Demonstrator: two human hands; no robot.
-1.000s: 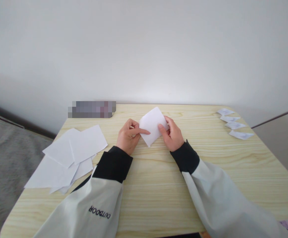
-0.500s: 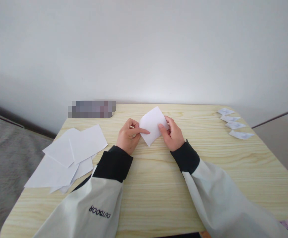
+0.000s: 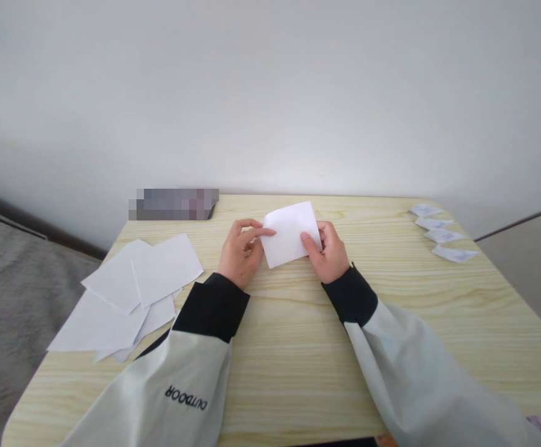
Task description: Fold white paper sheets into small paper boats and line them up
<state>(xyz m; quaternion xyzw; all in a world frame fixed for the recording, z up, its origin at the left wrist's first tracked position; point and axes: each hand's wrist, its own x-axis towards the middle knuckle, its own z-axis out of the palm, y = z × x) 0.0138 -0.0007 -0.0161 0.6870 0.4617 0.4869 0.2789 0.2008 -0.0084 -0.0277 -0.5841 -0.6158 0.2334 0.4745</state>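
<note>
A small white piece of paper point(image 3: 290, 234) is held up above the middle of the table, tilted so that its right side is a little higher. My right hand point(image 3: 330, 254) pinches its right edge, thumb on the near face and the other fingers behind. At the left edge is my left hand point(image 3: 243, 251), with a finger lying across the paper's near face and the rest bent beside or behind it. Whether the paper is folded I cannot tell for sure.
Several loose white sheets point(image 3: 112, 310) overlap on the left of the wooden table point(image 3: 289, 360). Along the right side lie several small folded paper pieces point(image 3: 443, 235) in a row. A blurred dark object point(image 3: 172, 206) is at the back left, near the white wall point(image 3: 298, 93).
The paper has turned from a diamond-like slant to nearly level. My left index finger has drawn back and up along its left edge; my right hand still pinches it.
</note>
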